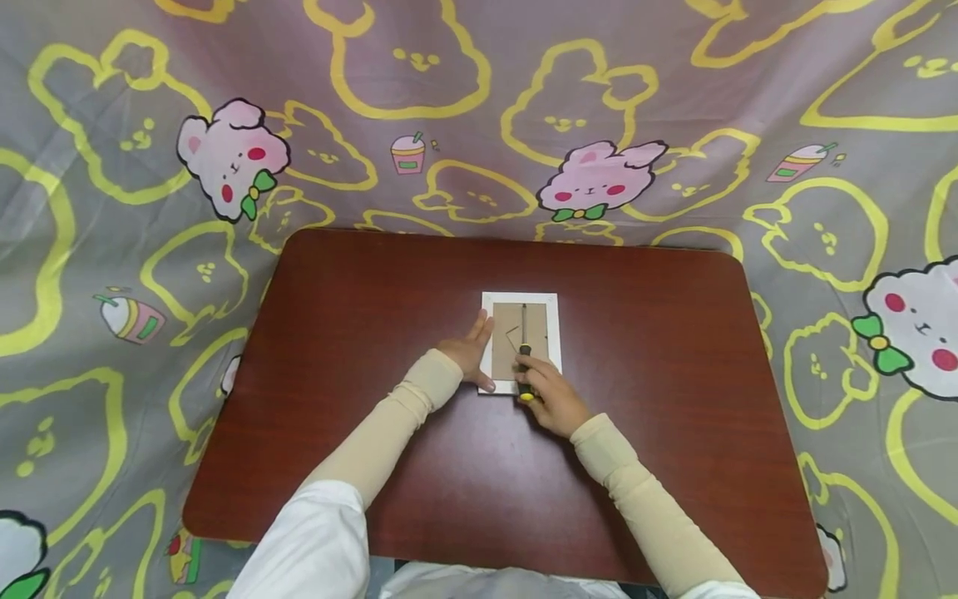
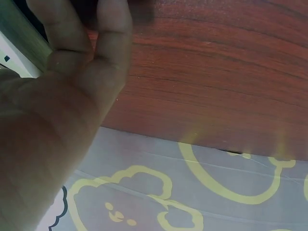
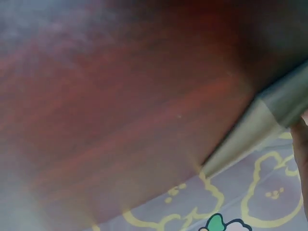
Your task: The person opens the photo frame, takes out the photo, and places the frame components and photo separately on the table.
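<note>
A white picture frame lies back up on the table, its brown backing board showing. My left hand rests against the frame's left edge, fingers extended and thumb near the lower left corner. A screwdriver with a black and yellow handle is gripped in my right hand. Its shaft points away from me over the backing board. A thin angled line shows on the board left of the shaft. In the left wrist view the left fingertips are cut off. The right wrist view is blurred, with one finger at its right edge.
The reddish-brown wooden table has rounded corners and stretches out on both sides of the frame. A grey curtain with yellow outlines and pink rabbit faces surrounds its back and sides.
</note>
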`<state>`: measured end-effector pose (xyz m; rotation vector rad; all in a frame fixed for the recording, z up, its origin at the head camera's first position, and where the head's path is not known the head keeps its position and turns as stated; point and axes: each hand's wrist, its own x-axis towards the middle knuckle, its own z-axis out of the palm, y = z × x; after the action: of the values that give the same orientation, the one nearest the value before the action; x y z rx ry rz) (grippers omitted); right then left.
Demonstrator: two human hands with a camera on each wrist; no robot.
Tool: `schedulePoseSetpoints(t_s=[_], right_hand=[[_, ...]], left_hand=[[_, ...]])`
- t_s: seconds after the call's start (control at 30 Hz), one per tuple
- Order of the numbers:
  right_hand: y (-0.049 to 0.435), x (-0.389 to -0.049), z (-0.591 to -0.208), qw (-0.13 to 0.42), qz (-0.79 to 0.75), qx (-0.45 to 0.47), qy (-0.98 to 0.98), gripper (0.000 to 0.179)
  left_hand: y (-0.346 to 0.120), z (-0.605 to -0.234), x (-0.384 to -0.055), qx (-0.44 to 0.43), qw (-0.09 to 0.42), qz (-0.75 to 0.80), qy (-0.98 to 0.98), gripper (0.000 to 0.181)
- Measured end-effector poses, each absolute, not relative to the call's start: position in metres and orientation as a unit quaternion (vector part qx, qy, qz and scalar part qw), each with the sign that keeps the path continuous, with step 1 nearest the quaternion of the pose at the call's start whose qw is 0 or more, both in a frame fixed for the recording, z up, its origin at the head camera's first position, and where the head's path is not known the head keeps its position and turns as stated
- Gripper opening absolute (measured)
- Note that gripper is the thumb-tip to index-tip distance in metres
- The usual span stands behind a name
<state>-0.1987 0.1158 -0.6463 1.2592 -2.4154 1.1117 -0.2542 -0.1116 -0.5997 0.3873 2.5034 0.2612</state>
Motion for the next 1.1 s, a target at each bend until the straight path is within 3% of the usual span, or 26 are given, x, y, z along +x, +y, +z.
schedulePoseSetpoints(t_s=[0.3, 0.83, 1.1], right_hand=[[0.112, -0.210, -0.635, 0.149, 0.443, 0.402, -0.787, 0.036], [0.105, -0.234, -0.594, 0.144, 0.390, 0.385, -0.824, 0.035], [0.101, -0.224, -0.597, 0.077, 0.352, 0.384, -0.850, 0.039]], left_hand=[[-0.109, -0.595, -0.252, 0.152, 0.287, 0.109, 0.940, 0.136], [-0.111, -0.594, -0.255, 0.151, 0.294, 0.107, 0.938, 0.136], [-0.111, -0.600, -0.257, 0.146, 0.296, 0.097, 0.939, 0.138]])
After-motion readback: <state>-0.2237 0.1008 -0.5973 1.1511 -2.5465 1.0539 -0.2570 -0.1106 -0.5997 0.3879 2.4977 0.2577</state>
